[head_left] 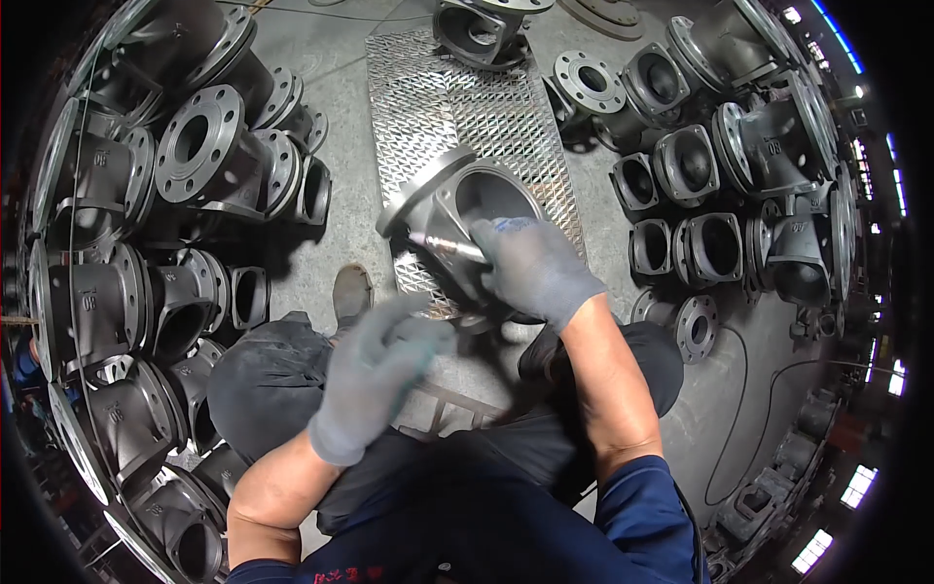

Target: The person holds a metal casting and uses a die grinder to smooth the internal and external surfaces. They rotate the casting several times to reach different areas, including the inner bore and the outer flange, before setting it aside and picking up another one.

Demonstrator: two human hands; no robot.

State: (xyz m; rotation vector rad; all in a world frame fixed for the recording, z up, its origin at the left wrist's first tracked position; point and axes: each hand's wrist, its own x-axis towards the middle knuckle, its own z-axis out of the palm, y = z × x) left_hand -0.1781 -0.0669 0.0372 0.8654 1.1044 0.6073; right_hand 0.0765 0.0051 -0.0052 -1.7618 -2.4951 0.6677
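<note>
A grey cast-metal valve body (449,204) with a round flange and a wide opening rests tilted on a patterned metal plate (409,107) between my legs. My right hand (535,268), in a grey glove, is closed around a slim silver die grinder (452,245). The tool's pinkish tip points left, across the side of the valve body near the flange. Apart from the casting, in front of my left knee, hovers my gloved left hand (375,365). It is blurred, its fingers loosely bent and apart, with nothing visible in them.
Several flanged castings (199,146) are stacked on the left, and more castings (686,165) stand on the right. Another valve body (482,34) sits at the plate's far end. A thin dark hose (744,389) curves over the concrete floor at right.
</note>
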